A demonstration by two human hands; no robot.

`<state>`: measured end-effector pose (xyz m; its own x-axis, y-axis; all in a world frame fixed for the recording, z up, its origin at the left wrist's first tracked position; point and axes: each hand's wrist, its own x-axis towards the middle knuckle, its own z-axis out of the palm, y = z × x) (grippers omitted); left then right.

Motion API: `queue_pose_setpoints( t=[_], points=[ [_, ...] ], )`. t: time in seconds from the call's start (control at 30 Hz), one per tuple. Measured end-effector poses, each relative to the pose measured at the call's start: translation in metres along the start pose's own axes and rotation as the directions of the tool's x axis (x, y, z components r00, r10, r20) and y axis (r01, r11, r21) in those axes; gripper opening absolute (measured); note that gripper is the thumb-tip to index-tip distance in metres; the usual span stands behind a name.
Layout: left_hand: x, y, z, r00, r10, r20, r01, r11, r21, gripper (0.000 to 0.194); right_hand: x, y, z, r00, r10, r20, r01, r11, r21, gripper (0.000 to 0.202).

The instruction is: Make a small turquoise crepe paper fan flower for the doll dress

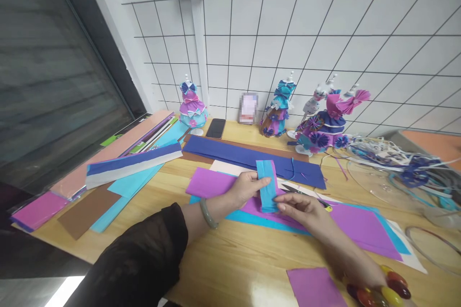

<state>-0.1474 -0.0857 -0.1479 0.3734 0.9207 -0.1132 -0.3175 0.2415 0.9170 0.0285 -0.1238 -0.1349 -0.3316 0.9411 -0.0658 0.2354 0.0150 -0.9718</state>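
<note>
A folded strip of turquoise crepe paper (pixel 267 184), with a purple layer showing along its right edge, is held upright above the table. My left hand (pixel 248 186) pinches its left side, thumb in front. At its lower right corner my right hand (pixel 297 207) grips with thumb and fingers. Beneath both hands lie long sheets of purple crepe paper (pixel 363 228) over turquoise and cream ones. A pair of scissors (pixel 326 205) lies just behind my right hand, partly hidden by it.
A dark blue paper strip (pixel 234 156) lies behind the hands. Miniature dress forms (pixel 193 108) in paper dresses stand along the wall, near a dark phone (pixel 216 128). More paper strips (pixel 133 165) spread at left. Tangled cords (pixel 403 153) sit at right; a purple square (pixel 315 288) lies in front.
</note>
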Motion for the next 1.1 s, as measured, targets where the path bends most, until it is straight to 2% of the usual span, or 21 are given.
queue_pose_setpoints(
  t=[0.07,0.13,0.23,0.3,0.4,0.5,0.67,0.8,1.0,1.1],
  points=[
    [-0.001,-0.001,0.001,0.999,0.041,-0.015,-0.041,0.998,0.053,0.036,0.002,-0.002,-0.001,0.997,-0.059,-0.058,0.058,0.998,-0.004,0.026],
    [-0.003,-0.002,0.003,0.997,0.071,-0.011,-0.069,0.99,0.126,0.036,0.003,-0.005,-0.002,0.978,-0.128,-0.164,0.126,0.992,-0.023,0.024],
    [-0.008,-0.005,0.007,0.997,0.057,0.047,-0.067,0.968,0.243,0.036,0.002,-0.01,-0.002,0.935,-0.169,-0.313,0.164,0.985,-0.043,0.026],
    [-0.012,-0.006,0.009,0.993,0.046,0.11,-0.076,0.954,0.291,0.034,0.001,-0.011,-0.001,0.919,-0.157,-0.361,0.158,0.987,-0.028,0.028],
    [-0.017,-0.006,0.012,0.979,0.029,0.2,-0.093,0.943,0.318,0.033,0.0,-0.01,-0.001,0.919,-0.128,-0.373,0.145,0.989,0.019,0.028],
    [-0.02,-0.004,0.013,0.972,-0.015,0.233,-0.068,0.937,0.342,0.035,0.0,-0.01,-0.002,0.916,-0.106,-0.386,0.134,0.99,0.047,0.027],
    [-0.019,-0.004,0.012,0.982,-0.01,0.189,-0.071,0.906,0.418,0.037,0.002,-0.012,-0.003,0.874,-0.186,-0.449,0.22,0.975,0.026,0.026],
    [-0.018,-0.003,0.012,0.988,0.07,0.138,-0.129,0.868,0.48,0.04,0.003,-0.007,-0.003,0.883,-0.239,-0.405,0.251,0.968,-0.023,0.025],
    [-0.017,-0.005,0.011,0.983,0.019,0.181,-0.095,0.9,0.426,0.039,0.003,-0.002,-0.002,0.919,-0.121,-0.374,0.158,0.985,0.069,0.027],
    [-0.017,-0.006,0.011,0.985,0.021,0.173,-0.094,0.901,0.424,0.037,0.004,-0.003,-0.001,0.917,-0.087,-0.39,0.163,0.972,0.167,0.032]
  ],
)
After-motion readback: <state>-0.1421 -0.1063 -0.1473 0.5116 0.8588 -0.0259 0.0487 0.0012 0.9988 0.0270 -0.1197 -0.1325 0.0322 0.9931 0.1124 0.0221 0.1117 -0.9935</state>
